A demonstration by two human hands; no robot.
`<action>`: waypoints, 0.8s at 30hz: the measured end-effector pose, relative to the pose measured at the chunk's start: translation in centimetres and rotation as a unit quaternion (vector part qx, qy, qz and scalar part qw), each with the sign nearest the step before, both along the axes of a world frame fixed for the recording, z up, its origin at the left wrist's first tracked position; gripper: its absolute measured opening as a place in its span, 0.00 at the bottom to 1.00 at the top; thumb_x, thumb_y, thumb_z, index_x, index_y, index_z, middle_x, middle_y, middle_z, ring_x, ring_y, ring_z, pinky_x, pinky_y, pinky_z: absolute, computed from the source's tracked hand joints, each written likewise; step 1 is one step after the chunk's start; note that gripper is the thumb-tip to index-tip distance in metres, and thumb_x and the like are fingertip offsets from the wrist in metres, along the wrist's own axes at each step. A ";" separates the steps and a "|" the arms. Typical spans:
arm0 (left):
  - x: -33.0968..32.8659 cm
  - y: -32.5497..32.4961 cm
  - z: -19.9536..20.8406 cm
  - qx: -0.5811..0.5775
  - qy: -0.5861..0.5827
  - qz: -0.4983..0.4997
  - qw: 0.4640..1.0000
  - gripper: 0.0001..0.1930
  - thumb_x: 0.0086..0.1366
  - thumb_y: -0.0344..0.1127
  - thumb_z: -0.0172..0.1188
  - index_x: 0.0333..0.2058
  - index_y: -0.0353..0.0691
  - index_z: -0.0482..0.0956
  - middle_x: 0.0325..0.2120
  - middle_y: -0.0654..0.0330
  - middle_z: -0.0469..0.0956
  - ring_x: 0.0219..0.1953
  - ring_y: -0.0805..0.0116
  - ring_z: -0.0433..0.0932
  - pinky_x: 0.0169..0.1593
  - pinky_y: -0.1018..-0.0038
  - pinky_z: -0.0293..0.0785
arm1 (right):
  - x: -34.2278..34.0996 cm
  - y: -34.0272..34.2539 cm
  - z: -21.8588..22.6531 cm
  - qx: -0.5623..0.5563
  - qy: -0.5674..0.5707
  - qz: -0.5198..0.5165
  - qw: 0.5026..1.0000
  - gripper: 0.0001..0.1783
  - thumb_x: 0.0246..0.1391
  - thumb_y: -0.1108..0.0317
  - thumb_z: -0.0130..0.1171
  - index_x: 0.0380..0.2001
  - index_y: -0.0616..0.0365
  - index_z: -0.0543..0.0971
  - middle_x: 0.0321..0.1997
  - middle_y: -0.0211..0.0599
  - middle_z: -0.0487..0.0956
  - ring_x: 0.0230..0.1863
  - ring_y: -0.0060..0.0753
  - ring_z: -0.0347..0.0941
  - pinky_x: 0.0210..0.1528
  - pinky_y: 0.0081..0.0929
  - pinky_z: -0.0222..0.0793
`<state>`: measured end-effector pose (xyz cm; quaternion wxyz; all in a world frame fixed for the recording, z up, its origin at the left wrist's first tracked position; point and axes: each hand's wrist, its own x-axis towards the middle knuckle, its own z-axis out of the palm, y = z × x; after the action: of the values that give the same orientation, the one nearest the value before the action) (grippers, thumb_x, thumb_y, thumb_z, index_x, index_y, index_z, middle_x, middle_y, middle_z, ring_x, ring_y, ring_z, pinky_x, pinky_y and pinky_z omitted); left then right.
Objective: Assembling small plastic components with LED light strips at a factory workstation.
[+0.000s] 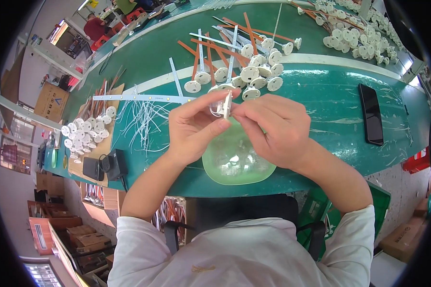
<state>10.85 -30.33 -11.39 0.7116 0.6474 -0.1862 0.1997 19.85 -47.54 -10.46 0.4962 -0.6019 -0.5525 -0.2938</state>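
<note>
Across the green workbench (330, 119), a cluster of white round caps (249, 73) lies among orange and pale strips beyond the hands, with a black phone (371, 115) well off to the right. Close-up assembly seems to be the step, and it calls for a steady left side while the right does the fine work: the small white disc (228, 105) should be kept edge-on and firmly backed, so that a push from the right does not tip it, and pressure should be light and square to its face. Working above the light green bowl (239, 178) looks sensible, since a dropped part would probably land inside. As for the grip, the left hand (194, 122) clamps the disc near its rim, fingers above and thumb below, so it stands upright at the fingertips rather than deep in the palm. The right hand (277, 126) has thumb and forefinger drawn together just beside the disc's right face; whether they pinch anything small, I cannot tell.
</note>
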 end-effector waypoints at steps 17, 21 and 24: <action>-0.2 0.1 -1.6 -0.065 0.058 0.004 0.996 0.23 0.60 0.20 0.64 0.55 0.32 0.76 0.50 0.41 0.78 0.55 0.55 0.77 0.58 0.62 0.74 | -0.5 0.0 0.1 -0.006 0.039 0.030 0.999 0.08 0.42 0.81 0.66 0.30 0.61 0.81 0.22 0.38 0.78 0.20 0.38 0.73 0.22 0.29 0.67; 0.1 0.2 -1.5 -0.024 0.038 0.004 0.999 0.22 0.59 0.19 0.64 0.54 0.32 0.76 0.50 0.42 0.78 0.54 0.57 0.78 0.58 0.64 0.74 | -0.3 0.0 -0.4 -0.008 0.054 0.023 0.998 0.08 0.43 0.80 0.66 0.30 0.60 0.82 0.22 0.39 0.78 0.21 0.40 0.75 0.23 0.28 0.68; 0.0 0.3 -0.7 0.012 0.041 0.038 0.998 0.19 0.63 0.22 0.62 0.54 0.32 0.77 0.49 0.45 0.79 0.51 0.59 0.79 0.56 0.66 0.76 | 0.1 0.1 -0.5 -0.026 0.076 0.040 0.996 0.07 0.45 0.79 0.65 0.32 0.61 0.83 0.24 0.40 0.81 0.23 0.38 0.78 0.25 0.26 0.71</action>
<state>10.84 -30.01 -12.04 0.7029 0.6699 -0.1348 0.1977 19.95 -47.40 -10.98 0.5320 -0.6129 -0.5441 -0.2129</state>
